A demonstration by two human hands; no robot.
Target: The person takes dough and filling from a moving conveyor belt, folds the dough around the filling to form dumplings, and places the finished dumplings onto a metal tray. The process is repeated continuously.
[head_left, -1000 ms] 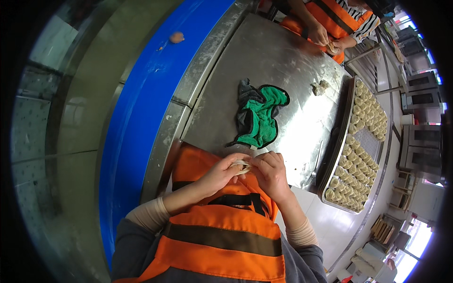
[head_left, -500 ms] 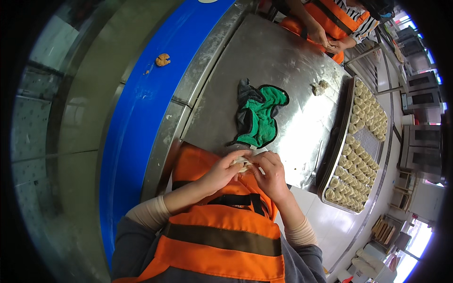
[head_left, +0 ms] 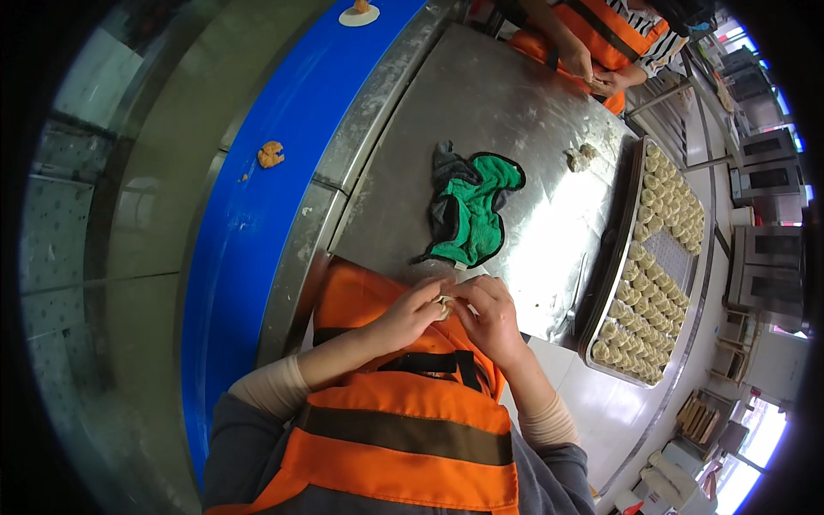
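A small pale dumpling [head_left: 444, 307] is held between my two hands at the near edge of the steel table, in front of my orange apron. My left hand [head_left: 407, 318] is closed around it, with its fingers curled under and beside the dough. The fingertips of my right hand [head_left: 487, 311] pinch the dough from the other side. Fingers hide most of the dumpling. Just beyond my hands lies a crumpled green and dark grey cloth [head_left: 477, 219].
To the left runs a blue conveyor belt [head_left: 232, 257] with a clump of filling [head_left: 270, 154] and a round wrapper [head_left: 350, 19] topped with filling. A tray [head_left: 669, 251] of dumplings stands right. Dough scraps [head_left: 582, 158] lie on the steel table [head_left: 403, 172]. A co-worker's hands [head_left: 592, 79] are opposite.
The filling clump has shifted toward me along the belt, and the topped wrapper has come further into view. My fingers have drawn closer around the dumpling, which shows smaller.
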